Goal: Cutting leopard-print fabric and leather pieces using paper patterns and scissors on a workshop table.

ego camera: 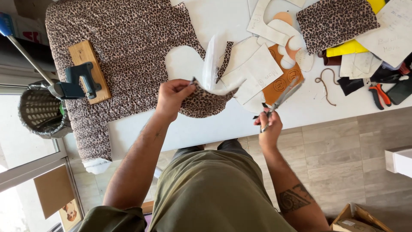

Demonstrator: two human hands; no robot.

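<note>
My left hand (171, 98) pinches a cut piece of leopard-print fabric (206, 103) together with a white pattern piece (210, 68), lifted a little off the white table (231, 122). My right hand (269, 125) grips a pair of metal scissors (283, 96), blades pointing up and away from me, just right of the fabric piece. A large sheet of leopard-print fabric (124, 51) lies spread over the table's left part, with curved shapes cut out of its right edge.
White paper patterns (257, 71) and a brown leather piece (281, 83) lie right of the fabric. Another leopard-print piece (334, 19), yellow sheets, orange-handled pliers (380, 94) and a cord (326, 86) sit at the far right. A wooden block with a blue tool (86, 77) rests on the left; a basket (38, 111) stands beyond.
</note>
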